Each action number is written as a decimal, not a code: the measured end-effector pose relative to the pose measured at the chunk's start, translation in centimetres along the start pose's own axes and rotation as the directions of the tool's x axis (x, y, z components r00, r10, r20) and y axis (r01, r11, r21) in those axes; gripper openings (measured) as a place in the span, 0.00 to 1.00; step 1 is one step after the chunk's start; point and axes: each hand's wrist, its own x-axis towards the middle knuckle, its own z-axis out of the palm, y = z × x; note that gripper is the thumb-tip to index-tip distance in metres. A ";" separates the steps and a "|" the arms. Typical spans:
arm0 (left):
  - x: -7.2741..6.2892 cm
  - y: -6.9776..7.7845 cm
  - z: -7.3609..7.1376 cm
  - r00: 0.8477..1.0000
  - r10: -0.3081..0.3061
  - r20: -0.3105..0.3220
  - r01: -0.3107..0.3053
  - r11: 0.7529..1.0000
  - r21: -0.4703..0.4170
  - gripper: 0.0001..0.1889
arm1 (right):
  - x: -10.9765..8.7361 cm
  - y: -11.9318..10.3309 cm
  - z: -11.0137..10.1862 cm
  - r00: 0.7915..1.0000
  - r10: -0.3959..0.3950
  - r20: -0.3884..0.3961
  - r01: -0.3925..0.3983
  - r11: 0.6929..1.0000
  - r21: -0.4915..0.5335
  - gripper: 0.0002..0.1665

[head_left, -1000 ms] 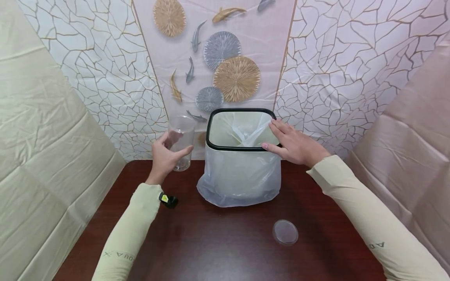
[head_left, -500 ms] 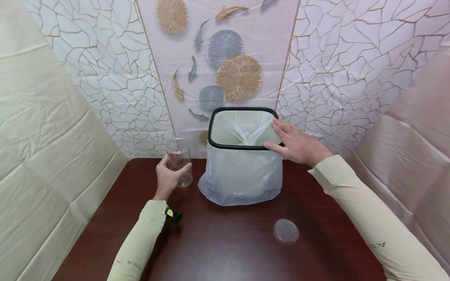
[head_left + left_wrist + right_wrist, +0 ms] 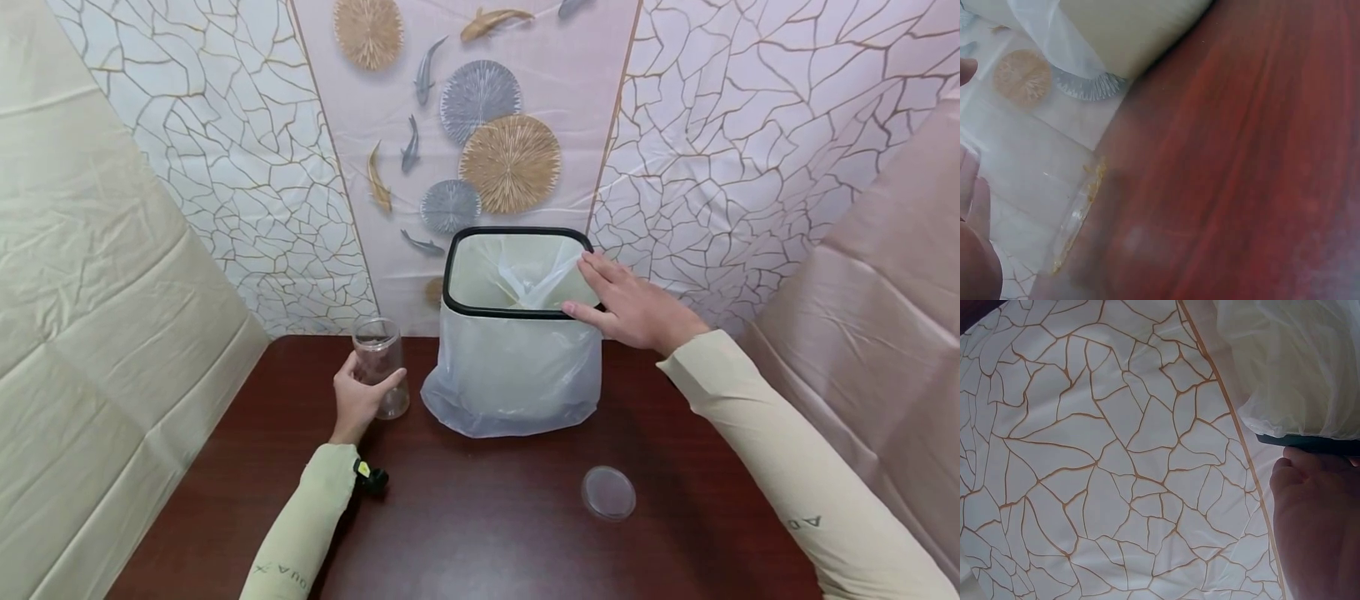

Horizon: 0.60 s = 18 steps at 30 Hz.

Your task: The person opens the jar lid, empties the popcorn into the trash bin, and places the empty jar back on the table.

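Low over the table's left side, my left hand (image 3: 357,402) holds a clear plastic jar (image 3: 382,357) upright, thumb on one side and fingers on the other. The jar's top is uncovered. Up close in the left wrist view, yellowish bits line the base of the jar (image 3: 1032,165), right at the tabletop. My right hand (image 3: 633,307) rests with extended fingers on the right side of the black rim (image 3: 517,314) of a trash bin, lined with a white bag (image 3: 517,375). From the right wrist, this hand (image 3: 1316,519) shows against the rim (image 3: 1304,444).
A round clear lid (image 3: 608,493) lies flat on the dark wooden table (image 3: 465,525), in front of the bin and to its right. Patterned cloth (image 3: 712,167) hangs right behind the table, with beige cloth (image 3: 112,292) at the sides.
My left hand has lowered the jar toward the table, and it now stands straighter. My right hand stays on the bin's rim; the bin and lid have not moved.
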 end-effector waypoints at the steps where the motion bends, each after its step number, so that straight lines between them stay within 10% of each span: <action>1: -0.1 0.0 -0.1 1.000 -0.001 0.010 0.001 1.000 -0.001 0.29 | 0.0 0.0 0.0 1.000 0.000 0.001 0.000 1.000 0.000 0.57; 18: -1.0 2.7 -3.5 0.957 -0.145 0.252 0.052 0.938 0.342 0.61 | -1.1 -0.3 0.2 0.998 -0.010 -0.057 0.012 0.999 0.039 0.57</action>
